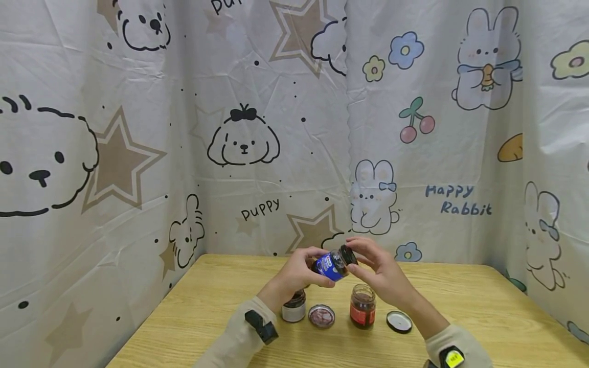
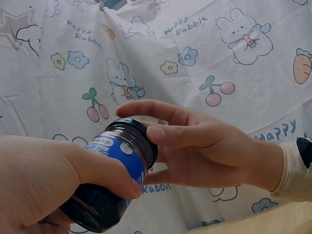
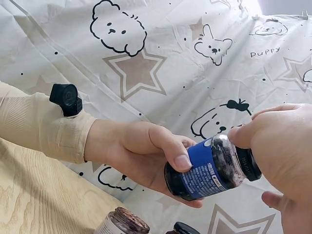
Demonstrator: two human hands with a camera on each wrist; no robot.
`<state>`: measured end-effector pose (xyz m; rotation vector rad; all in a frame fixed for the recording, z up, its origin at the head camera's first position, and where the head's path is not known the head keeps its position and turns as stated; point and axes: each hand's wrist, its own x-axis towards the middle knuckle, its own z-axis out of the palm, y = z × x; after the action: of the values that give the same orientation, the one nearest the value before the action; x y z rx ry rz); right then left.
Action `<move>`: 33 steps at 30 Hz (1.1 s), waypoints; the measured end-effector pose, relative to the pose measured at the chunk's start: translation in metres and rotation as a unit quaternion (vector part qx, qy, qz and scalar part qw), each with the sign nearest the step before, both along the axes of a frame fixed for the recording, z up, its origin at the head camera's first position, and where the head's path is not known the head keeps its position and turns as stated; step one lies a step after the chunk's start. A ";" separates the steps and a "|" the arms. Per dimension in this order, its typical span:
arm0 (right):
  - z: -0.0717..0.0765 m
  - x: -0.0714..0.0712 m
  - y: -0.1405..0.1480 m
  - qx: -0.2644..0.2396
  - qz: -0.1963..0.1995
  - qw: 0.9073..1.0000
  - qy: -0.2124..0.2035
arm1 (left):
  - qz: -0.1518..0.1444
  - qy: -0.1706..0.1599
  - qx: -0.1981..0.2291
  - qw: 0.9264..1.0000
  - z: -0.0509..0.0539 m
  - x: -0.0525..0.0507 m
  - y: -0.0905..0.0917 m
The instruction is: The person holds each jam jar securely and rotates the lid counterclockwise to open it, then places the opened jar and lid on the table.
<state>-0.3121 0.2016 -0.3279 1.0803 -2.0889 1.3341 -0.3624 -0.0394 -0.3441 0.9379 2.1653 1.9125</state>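
Observation:
A glass jam jar [image 1: 330,267] with a blue label is held tilted above the table, its dark lid [image 1: 348,254] pointing up and to the right. My left hand [image 1: 299,273] grips the jar's body, thumb across the label in the left wrist view. The right hand [image 1: 382,268] has its thumb and fingers round the lid, which sits on the jar's mouth. Dark contents show through the glass [image 3: 224,158] in the right wrist view. Below the hands stand a red-labelled jar [image 1: 363,312] without a lid and a pale-labelled jar [image 1: 294,309], its top partly hidden by my left hand.
Between the two standing jars lies a reddish, smeared lid [image 1: 321,316]. Another lid [image 1: 399,322] lies with its white inside up, right of the red-labelled jar. The wooden table [image 1: 460,306] is bounded by printed curtains [image 1: 285,179] at the back and sides.

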 end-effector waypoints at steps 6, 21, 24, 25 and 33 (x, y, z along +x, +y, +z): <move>-0.001 0.000 0.000 0.011 0.004 1.000 -0.020 | 0.001 0.007 -0.003 1.000 -0.001 -0.002 -0.002; 0.003 0.004 0.002 0.052 -0.007 0.998 -0.024 | 0.006 -0.001 -0.003 1.000 -0.001 -0.001 -0.003; 0.003 0.005 0.002 0.051 -0.002 0.998 -0.027 | 0.004 -0.002 0.000 1.000 -0.001 0.000 -0.003; 0.003 0.005 0.002 0.049 -0.003 0.998 -0.030 | 0.003 -0.002 0.002 1.000 -0.001 0.000 -0.003; 0.000 0.002 -0.001 0.029 -0.016 0.999 0.001 | -0.001 0.002 0.004 1.000 0.003 0.003 -0.001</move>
<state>-0.3101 0.2002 -0.3280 1.0654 -2.1467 1.2647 -0.3596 -0.0401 -0.3415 0.9459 2.1606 1.9210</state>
